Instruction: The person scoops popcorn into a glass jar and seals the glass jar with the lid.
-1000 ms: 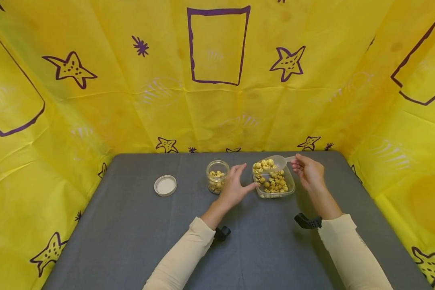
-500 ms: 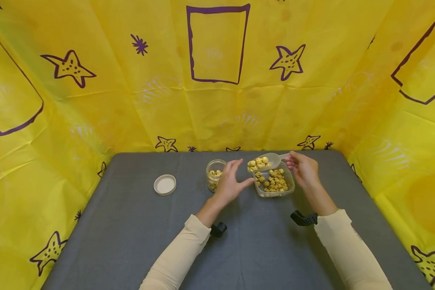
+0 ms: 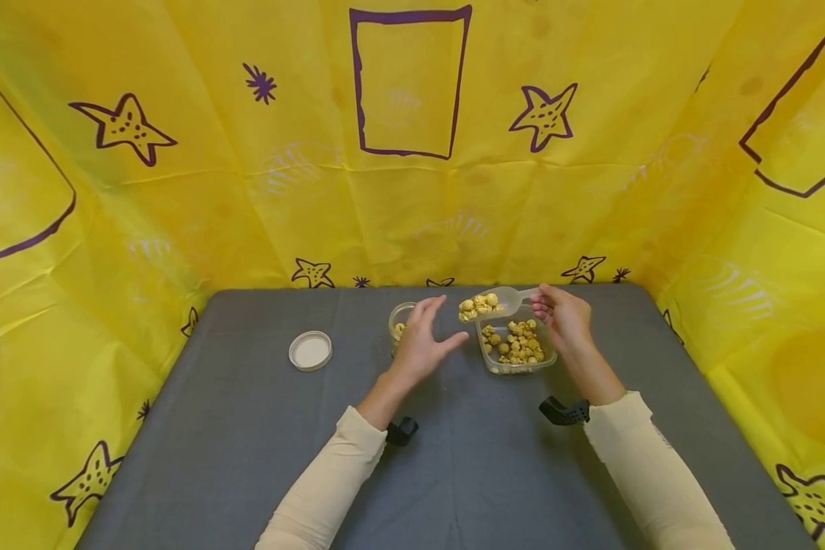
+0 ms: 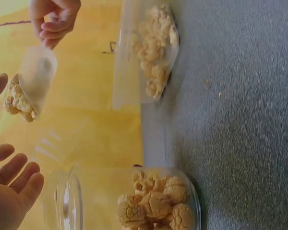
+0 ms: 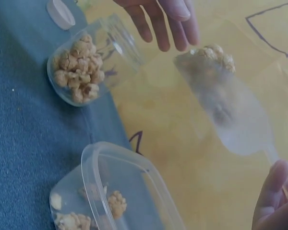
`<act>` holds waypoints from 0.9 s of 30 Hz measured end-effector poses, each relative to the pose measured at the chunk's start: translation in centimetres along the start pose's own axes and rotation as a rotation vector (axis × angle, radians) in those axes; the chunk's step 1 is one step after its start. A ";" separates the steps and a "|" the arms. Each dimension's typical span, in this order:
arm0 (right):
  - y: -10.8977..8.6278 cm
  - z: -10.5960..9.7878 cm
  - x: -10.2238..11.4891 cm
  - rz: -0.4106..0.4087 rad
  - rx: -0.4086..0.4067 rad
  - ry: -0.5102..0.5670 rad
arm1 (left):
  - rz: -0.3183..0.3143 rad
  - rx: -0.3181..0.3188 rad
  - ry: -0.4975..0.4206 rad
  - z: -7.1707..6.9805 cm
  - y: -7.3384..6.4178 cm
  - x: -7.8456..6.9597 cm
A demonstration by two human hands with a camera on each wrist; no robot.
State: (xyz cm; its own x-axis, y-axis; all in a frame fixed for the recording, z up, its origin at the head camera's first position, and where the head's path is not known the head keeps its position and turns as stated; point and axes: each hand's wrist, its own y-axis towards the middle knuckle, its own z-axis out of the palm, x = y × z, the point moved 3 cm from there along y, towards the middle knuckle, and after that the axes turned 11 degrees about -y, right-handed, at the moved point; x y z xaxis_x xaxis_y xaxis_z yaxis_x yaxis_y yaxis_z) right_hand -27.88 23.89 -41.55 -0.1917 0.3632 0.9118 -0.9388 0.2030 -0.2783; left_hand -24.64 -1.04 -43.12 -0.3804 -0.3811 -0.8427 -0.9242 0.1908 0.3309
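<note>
My right hand (image 3: pixel 565 317) pinches the handle of a translucent plastic scoop (image 3: pixel 511 301) loaded with caramel popcorn (image 3: pixel 480 306). The scoop is raised above the left rim of a clear square plastic tub (image 3: pixel 550 359), where more popcorn lies in the bottom. My left hand (image 3: pixel 419 345) is spread, thumb apart from straight fingers, beside the mouth of a clear jar (image 4: pixel 77 201). In the right wrist view the jar (image 5: pixel 125 45) stands upright, about half full of popcorn, with the left fingertips above its opening. The left hand covers much of the jar in the head view.
A round white lid (image 3: pixel 310 351) lies on the grey cloth-covered table (image 3: pixel 234 443), left of the jar. Small crumbs (image 4: pixel 219 95) dot the cloth. A yellow curtain (image 3: pixel 412 206) with starfish drawings hangs behind the table and along both sides.
The loaded scoop has risen out of the tub and moved left toward the jar. My left hand has shifted a little left and now hides more of the jar.
</note>
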 end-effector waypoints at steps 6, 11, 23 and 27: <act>0.2 1.0 -0.3 0.014 0.004 0.010 | 0.030 -0.005 0.025 -0.7 0.0 0.4; 0.3 1.7 -0.6 0.014 0.009 0.008 | 0.047 -0.035 0.030 -1.4 0.1 0.7; 0.6 3.0 -0.9 -0.006 0.026 0.012 | 0.046 -0.068 0.059 -3.5 0.4 1.7; 0.5 3.5 -1.0 0.009 0.019 0.022 | 0.028 -0.084 0.053 -4.1 0.3 2.1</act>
State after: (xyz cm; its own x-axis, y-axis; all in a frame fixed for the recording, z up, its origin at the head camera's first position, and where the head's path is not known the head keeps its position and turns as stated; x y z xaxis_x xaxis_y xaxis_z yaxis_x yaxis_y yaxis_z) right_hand -29.10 20.48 -41.54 -0.1944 0.3847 0.9023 -0.9424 0.1820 -0.2806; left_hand -25.85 -5.46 -43.08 -0.4055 -0.4245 -0.8095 -0.9119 0.1267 0.3903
